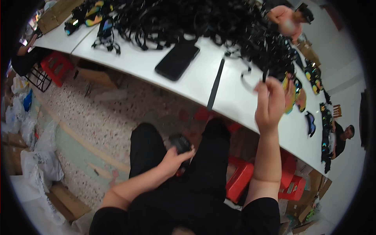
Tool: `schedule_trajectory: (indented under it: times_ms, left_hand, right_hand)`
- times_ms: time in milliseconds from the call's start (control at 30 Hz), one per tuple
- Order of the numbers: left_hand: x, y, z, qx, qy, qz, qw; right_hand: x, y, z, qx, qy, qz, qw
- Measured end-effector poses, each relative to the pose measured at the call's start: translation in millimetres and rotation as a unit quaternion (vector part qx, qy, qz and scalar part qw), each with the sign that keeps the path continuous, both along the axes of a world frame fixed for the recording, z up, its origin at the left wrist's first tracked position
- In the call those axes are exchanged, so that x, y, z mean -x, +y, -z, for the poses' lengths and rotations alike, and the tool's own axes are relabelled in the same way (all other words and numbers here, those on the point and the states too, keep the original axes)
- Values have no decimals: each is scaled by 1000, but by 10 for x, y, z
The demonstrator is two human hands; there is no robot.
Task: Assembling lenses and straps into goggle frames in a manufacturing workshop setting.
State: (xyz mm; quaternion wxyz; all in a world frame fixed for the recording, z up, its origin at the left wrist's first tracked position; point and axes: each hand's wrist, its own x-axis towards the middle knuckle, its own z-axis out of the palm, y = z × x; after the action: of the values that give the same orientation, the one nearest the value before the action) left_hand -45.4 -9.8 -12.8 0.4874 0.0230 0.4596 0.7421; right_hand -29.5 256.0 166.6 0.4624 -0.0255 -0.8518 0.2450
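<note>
My left hand [170, 161] is down between my knees, its fingers closed round a dark, boxy object [181, 143] that is too blurred to identify. Raised over the table's right part, my right hand [270, 103] has its fingers pinched together at the end of a thin black strap [265, 73]. That strap runs up against a big tangled heap of black straps [188, 19]. A black smartphone [177, 60] lies on the white table [239, 92], left of a single flat black strap [216, 84].
Goggles with coloured mirror lenses [300, 98] lie right of my right hand, beside a dark-lensed pair [310, 124]. Red stools [239, 178] stand under the table. Plastic bags [41, 164] and a cardboard box [66, 201] are at left. A person [290, 21] sits across the table.
</note>
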Motion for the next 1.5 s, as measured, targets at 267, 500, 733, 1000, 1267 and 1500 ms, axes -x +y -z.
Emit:
schedule_trajectory:
  times_ms: [267,500,733,1000,1267,1500]
  left_hand:
    - [-278,281,-236,-77,2,88,993]
    - [-586,283,-234,-33,4,136,990]
    - [-675,284,-254,-18,65,154,986]
    - [-696,295,-299,-45,77,120,989]
    - [-531,381,-287,-52,12,98,994]
    - [-296,182,-335,17,135,282,950]
  right_hand:
    - [-1335,-1438,1488,389,-62,-52,918]
    - [-1624,-1560,1612,407,-63,37,911]
    - [-1735,-1536,1599,356,-75,105,925]
    - [-1761,-1655,1666,458,-51,70,885]
    - [-1762,-1624,1720,827,-36,-139,543]
    - [-1894,-1213,1842,840,28,-108,532]
